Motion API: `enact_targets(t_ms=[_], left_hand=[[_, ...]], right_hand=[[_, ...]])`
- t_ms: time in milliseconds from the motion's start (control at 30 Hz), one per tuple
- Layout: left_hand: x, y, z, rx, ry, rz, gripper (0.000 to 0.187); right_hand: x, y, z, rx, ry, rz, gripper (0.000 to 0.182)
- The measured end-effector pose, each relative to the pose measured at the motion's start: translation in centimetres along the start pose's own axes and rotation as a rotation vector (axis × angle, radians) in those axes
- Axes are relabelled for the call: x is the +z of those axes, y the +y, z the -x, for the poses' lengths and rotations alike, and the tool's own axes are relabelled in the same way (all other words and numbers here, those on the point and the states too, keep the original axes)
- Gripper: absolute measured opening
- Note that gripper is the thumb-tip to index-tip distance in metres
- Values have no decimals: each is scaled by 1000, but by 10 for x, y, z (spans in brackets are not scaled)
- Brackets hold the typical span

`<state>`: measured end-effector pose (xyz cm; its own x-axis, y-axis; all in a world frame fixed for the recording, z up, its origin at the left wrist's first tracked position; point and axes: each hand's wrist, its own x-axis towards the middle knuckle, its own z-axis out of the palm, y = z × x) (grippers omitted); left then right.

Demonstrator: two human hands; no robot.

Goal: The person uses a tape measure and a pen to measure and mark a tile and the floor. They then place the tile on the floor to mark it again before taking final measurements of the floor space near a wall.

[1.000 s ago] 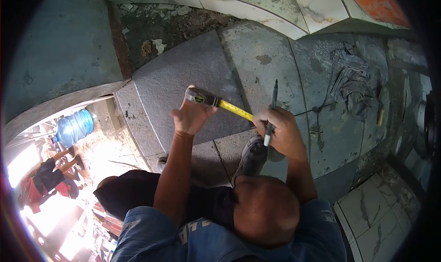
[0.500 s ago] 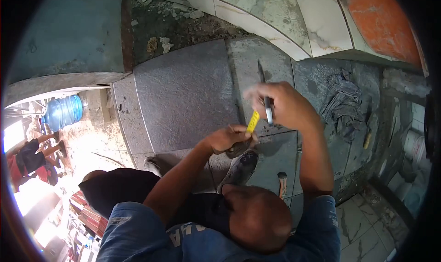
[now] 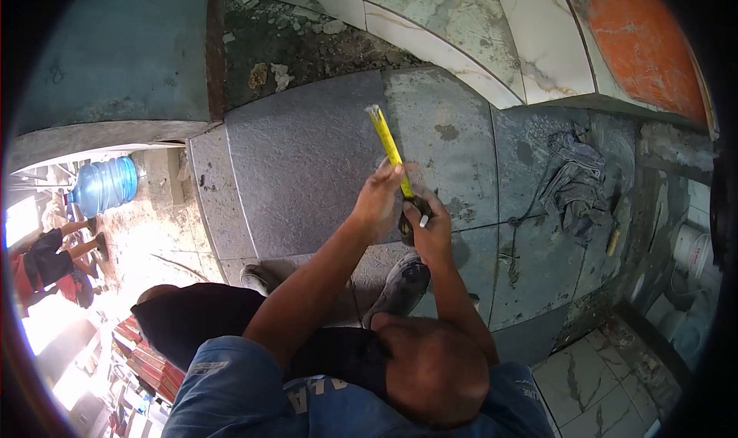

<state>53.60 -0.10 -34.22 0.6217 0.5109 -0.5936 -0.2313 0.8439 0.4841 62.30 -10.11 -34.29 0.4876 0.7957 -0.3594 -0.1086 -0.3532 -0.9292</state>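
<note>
"Tape measure (image 3: pixel 390 147), in the head view: where is it, and what has hold of it?"

"Near the middle, over the floor tiles (image 3: pixel 300 169). The right hand (image 3: pixel 432 234) grips its dark case (image 3: pixel 406 227) and also holds a pen (image 3: pixel 423 220), white end showing. Toward ten o'clock from there, the left hand (image 3: pixel 375 197) pinches the yellow blade (image 3: pixel 386 136); it is a little blurred."

"How would you handle it well?"

"I'd pinch the blade lightly, so it neither kinks nor twists, and grip the case firmly against a snap back. The pen, I judge, is best turned clear of the blade."

"Which way does it point?"

"Its long axis runs almost straight, the free end aimed between eleven and twelve o'clock, the case at the opposite end. Whether that end touches the tile below, I can't tell."

"And around it?"

"At three o'clock, well apart, lies a rag (image 3: pixel 580 184); at six, near the case, a shoe (image 3: pixel 400 284); far off at nine, a blue bottle (image 3: pixel 106 186)."
</note>
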Motion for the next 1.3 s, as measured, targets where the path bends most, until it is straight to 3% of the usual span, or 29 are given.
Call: enact_targets(t_ms=[67,133,233,367,433,467,800,867,1300], left_hand=[[7,24,-11,56,230,-391,34],[-3,38,-43,3,302,-260,38],[-17,71,-79,59,215,-325,36],[-16,60,-91,-27,236,-495,36],[-31,37,-92,210,329,-1039,37],[-36,20,-87,396,456,-1089,37],[-64,-29,-7,342,460,-1167,26],[-66,-33,-1,260,440,-1102,26],[-64,-36,-6,244,395,-1103,28]], right_hand=[[-11,0,16,26,8,159,26],[-21,-9,35,-114,77,534,15],[-37,0,57,-11,-32,668,19],[-32,15,60,1,12,776,23],[-27,20,55,2,74,826,21],[-26,22,53,6,75,826,21],[-16,38,40,68,60,892,20],[-15,40,40,82,32,919,20],[-9,46,40,108,50,926,9]])
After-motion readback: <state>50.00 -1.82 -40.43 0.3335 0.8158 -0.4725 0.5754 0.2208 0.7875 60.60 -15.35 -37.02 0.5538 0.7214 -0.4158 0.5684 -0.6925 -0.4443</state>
